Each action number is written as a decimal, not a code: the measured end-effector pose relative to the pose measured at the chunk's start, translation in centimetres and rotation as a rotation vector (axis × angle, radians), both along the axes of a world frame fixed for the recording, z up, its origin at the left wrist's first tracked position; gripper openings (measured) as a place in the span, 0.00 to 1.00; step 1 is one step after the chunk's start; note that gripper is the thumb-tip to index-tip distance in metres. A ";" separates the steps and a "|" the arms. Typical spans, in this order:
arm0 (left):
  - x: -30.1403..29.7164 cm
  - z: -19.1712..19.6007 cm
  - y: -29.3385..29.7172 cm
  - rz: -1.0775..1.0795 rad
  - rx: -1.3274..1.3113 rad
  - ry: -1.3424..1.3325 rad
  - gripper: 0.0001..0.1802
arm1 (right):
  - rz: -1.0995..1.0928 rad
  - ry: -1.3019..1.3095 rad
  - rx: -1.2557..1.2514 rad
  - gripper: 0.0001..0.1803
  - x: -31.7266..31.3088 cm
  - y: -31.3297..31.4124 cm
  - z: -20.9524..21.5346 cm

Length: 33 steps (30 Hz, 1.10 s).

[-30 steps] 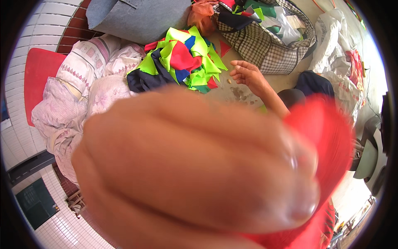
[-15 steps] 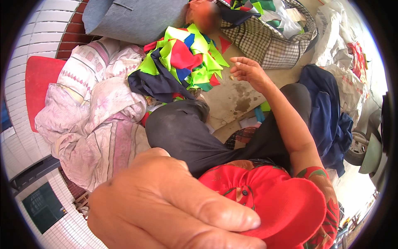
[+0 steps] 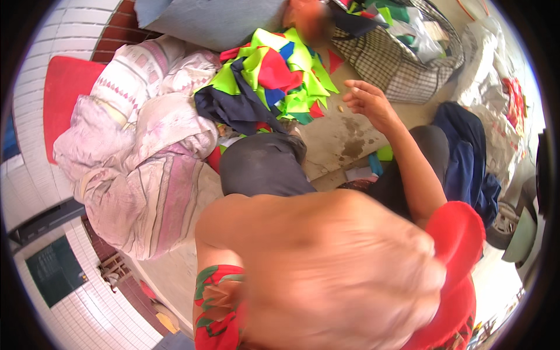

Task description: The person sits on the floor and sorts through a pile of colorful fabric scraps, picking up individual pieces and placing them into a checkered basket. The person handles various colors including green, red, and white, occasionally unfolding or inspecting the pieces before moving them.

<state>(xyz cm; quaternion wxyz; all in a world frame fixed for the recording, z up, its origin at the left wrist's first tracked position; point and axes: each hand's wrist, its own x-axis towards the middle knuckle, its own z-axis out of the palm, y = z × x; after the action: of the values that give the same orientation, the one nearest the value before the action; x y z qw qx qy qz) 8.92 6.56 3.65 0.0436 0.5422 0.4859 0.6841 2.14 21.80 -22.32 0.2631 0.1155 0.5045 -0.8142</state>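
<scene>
Has a heap of coloured cloth scraps [image 3: 280, 76] left of the fingers of the right hand [image 3: 373, 108] and a red cap [image 3: 461, 239] just past the fingertips of the left hand [image 3: 332, 268]. Cannot tell the blurred left fingers' spread or grip; holds right fingers loosely half-curled, empty

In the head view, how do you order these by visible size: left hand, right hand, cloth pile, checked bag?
1. Left hand, largest, very near the camera
2. Cloth pile and checked bag: too alike to rank
3. Right hand, smallest
</scene>
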 end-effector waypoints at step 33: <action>-5.4 2.3 -1.9 -0.736 0.077 -0.447 0.07 | -0.057 0.010 -0.063 0.17 -0.2 0.1 -1.0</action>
<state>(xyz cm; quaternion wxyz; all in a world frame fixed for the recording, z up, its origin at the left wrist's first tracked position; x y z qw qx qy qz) 3.53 4.61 5.92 0.3686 0.5191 0.2129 0.7412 1.94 21.91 -23.30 0.2410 0.1173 0.4763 -0.8374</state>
